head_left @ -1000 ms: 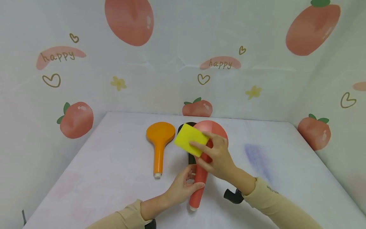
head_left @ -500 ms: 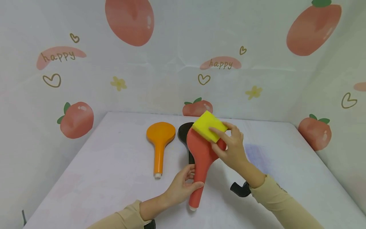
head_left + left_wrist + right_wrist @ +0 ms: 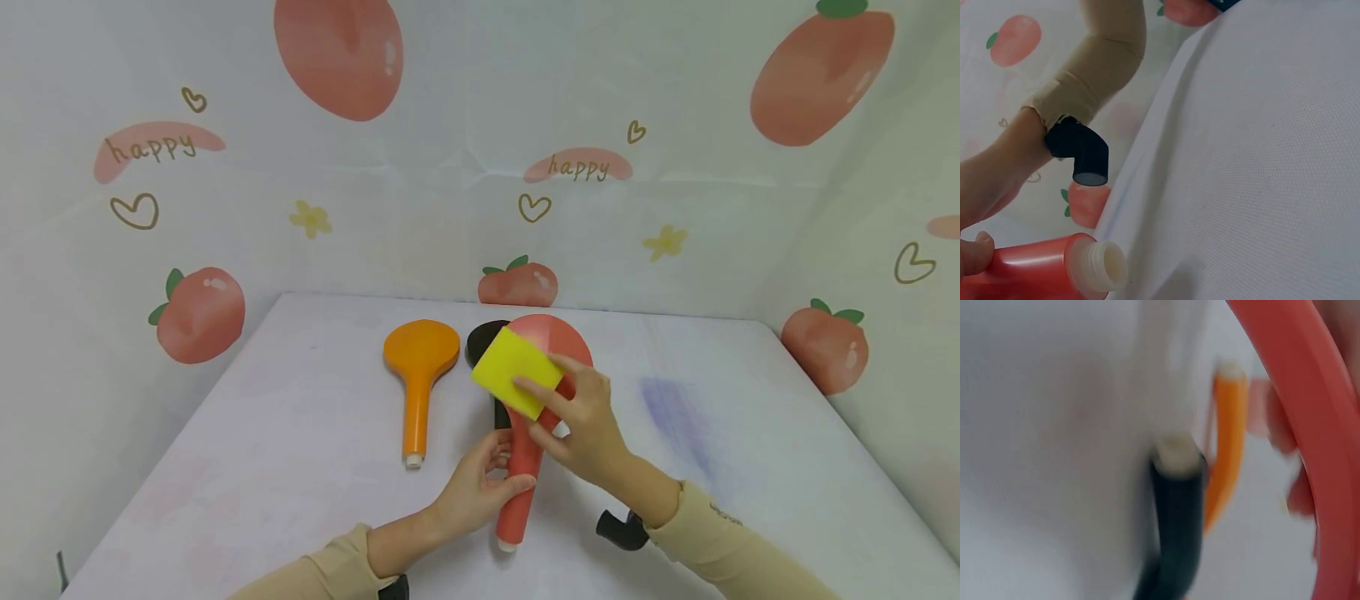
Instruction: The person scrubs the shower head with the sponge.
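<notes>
My left hand (image 3: 480,492) grips the handle of a red shower head (image 3: 525,450), which is raised off the white table (image 3: 300,467) with its round face up. My right hand (image 3: 581,421) holds a yellow sponge (image 3: 516,372) pressed on the red head's face. The left wrist view shows the red handle's white threaded end (image 3: 1107,265) and my thumb. In the blurred right wrist view I see the red head's rim (image 3: 1297,394), a black handle (image 3: 1175,506) and an orange handle (image 3: 1225,444).
An orange shower head (image 3: 418,367) lies on the table to the left. A black shower head (image 3: 486,337) lies behind the red one, mostly hidden. Peach-patterned walls close in the back and sides. A faint blue smear (image 3: 675,412) marks the table at right.
My right hand has slid the sponge back down and left across the red head's face, after reaching its far upper edge half a second ago. My left hand has stayed put.
</notes>
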{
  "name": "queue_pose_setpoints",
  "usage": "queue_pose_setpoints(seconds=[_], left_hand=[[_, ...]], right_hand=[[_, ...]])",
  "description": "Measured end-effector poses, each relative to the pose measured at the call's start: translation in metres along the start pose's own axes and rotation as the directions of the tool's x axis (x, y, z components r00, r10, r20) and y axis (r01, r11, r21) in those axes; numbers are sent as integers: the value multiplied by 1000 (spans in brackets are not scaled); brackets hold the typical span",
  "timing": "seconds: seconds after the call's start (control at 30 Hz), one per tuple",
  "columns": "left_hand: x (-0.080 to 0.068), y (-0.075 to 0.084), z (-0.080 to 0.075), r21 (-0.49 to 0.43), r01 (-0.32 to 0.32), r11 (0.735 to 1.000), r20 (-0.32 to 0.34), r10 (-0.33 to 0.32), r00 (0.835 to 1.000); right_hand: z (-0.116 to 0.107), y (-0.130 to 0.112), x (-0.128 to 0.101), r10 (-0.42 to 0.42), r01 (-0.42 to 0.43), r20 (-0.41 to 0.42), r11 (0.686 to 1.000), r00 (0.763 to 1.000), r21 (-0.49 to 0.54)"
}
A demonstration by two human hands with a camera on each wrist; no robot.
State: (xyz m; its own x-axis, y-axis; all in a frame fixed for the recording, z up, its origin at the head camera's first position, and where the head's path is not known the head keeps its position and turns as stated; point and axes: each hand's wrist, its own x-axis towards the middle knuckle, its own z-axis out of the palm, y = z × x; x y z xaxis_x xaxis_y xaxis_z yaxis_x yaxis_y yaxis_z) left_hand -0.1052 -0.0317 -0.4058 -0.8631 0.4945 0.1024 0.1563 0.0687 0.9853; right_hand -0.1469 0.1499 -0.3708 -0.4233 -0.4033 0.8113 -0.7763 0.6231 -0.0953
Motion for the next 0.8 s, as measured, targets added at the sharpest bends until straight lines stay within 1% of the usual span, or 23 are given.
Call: queue_pose_setpoints(seconds=[0.07,0.13,0.17,0.23,0.33,0.43,0.47,0.5,0.6,0.7,0.73,0.8], left_hand=[[0,0,0,6,-5,1000,-4,5,1000],[0,0,0,13,-13,1000,-7,13,1000],[0,-1,0,12,-14,1000,-6,14,1000],[0,-2,-1,8,-12,1000,-9,12,1000],[-1,-2,-2,-8,-9,1000,-15,9,1000],[-2,-1,-3,-14,-8,1000,-20,8,1000],[-2,-1,-4,-9,-14,1000,-22,14,1000],[-2,-1,-4,9,-37,999,-20,37,999],[-2,-1,-5,22,-56,998,-18,56,998],[-2,0,-6,20,-24,1000,-18,24,1000],[-1,1,-6,-5,15,1000,-20,-15,1000],[-1,3,-7,-31,60,998,-17,-61,998]], right_hand=[[3,-7,-3,-70,70,30,997,997,-15],[3,-11,-6,-117,118,52,993,992,-25],[3,-12,-7,-129,131,56,991,990,-30],[1,-11,-8,-127,129,59,991,990,-37],[-4,-5,-8,-78,79,39,996,996,-40],[-10,7,-7,12,-12,5,999,1000,-31],[-12,11,-6,43,-44,-13,999,999,-27],[-13,16,-6,77,-78,-26,997,997,-25],[-17,28,-4,158,-159,-73,987,985,-4],[-17,33,-5,202,-203,-95,979,975,8],[-17,33,-5,208,-208,-94,978,974,11],[-15,30,-7,206,-206,-83,979,975,14]])
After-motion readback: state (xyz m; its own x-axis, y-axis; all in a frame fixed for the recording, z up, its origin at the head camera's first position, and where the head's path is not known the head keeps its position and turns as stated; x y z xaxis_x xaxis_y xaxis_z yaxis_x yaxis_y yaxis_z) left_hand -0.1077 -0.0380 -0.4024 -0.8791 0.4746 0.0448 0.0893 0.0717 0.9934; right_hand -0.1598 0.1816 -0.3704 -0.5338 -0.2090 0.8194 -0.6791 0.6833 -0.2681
